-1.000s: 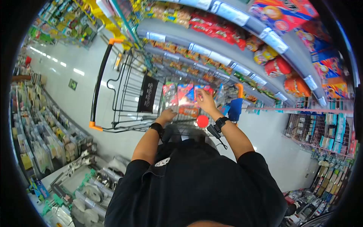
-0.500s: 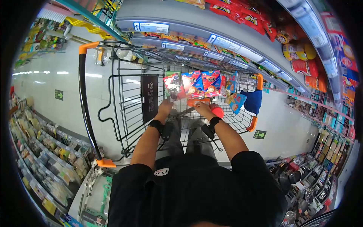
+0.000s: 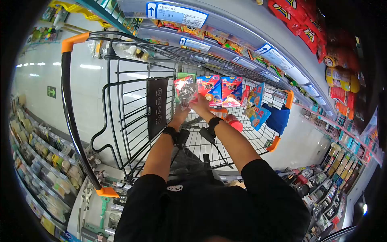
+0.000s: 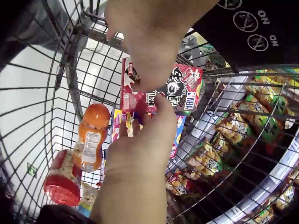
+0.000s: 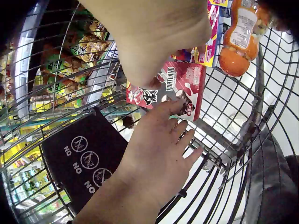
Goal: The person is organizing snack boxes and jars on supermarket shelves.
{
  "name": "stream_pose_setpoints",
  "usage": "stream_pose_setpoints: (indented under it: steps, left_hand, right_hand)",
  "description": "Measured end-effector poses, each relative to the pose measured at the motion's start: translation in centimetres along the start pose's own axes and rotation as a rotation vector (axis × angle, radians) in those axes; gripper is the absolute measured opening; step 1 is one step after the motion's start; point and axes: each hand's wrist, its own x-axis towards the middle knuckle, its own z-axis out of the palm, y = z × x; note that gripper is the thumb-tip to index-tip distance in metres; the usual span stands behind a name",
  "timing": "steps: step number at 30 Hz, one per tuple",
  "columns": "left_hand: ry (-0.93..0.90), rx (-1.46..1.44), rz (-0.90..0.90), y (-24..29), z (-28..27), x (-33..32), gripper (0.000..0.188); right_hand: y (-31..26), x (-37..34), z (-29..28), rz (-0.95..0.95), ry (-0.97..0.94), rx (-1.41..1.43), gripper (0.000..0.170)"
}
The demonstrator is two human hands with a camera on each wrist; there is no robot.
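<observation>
In the head view, my left hand (image 3: 179, 115) and right hand (image 3: 200, 105) meet at the lower edge of a red and black snack box (image 3: 185, 91) marked NBA, inside a wire shopping cart (image 3: 125, 101). Both hold it by its near end. The right wrist view has my left hand (image 5: 154, 144) with its thumb at the box's edge and its other fingers spread below. Closest to that camera, my right hand (image 5: 154, 42) covers part of the box. Two blue and red puff boxes (image 3: 209, 92) stand beside it, and a green pack (image 3: 181, 76) shows behind.
An orange bottle (image 4: 89, 140) and a red-lidded jar (image 4: 63, 179) lie in the cart. Blue snack bags (image 3: 258, 116) and a dark blue cloth (image 3: 279, 118) are at its far end. A shelf (image 3: 238, 36) of packaged snacks runs alongside; the cart's handle (image 3: 72, 109) is at left.
My right hand has gone from over the puff boxes, past the orange bottle, leftward to the red and black box. My left hand has come up to that box too. The head view has shifted.
</observation>
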Motion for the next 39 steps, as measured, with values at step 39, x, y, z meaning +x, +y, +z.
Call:
stream_pose_setpoints:
  steps: [39]
  left_hand:
    - [-0.553,-0.305,0.156,25.1,17.6,-27.7,0.025]
  right_hand:
    - [9.3,-33.0,-34.5,-0.276,-0.396,1.771,0.056]
